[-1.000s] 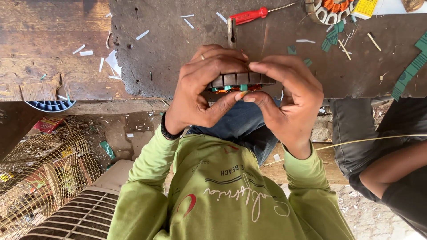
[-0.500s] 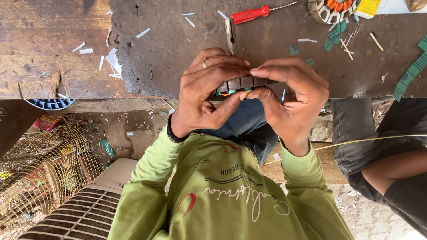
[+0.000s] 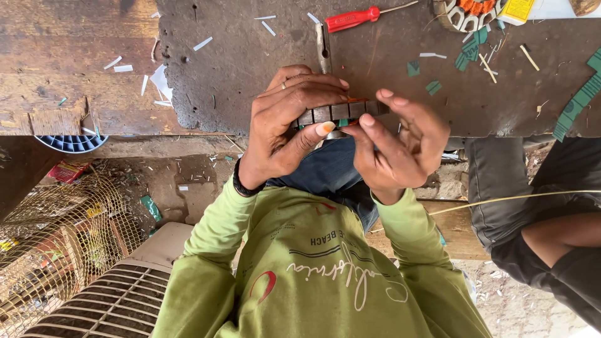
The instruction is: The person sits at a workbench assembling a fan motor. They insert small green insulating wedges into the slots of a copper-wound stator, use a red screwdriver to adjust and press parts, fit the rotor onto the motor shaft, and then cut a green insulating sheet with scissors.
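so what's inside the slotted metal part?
Slotted metal part shows orange and green bits in its slots; left hand and right hand cover the rest.
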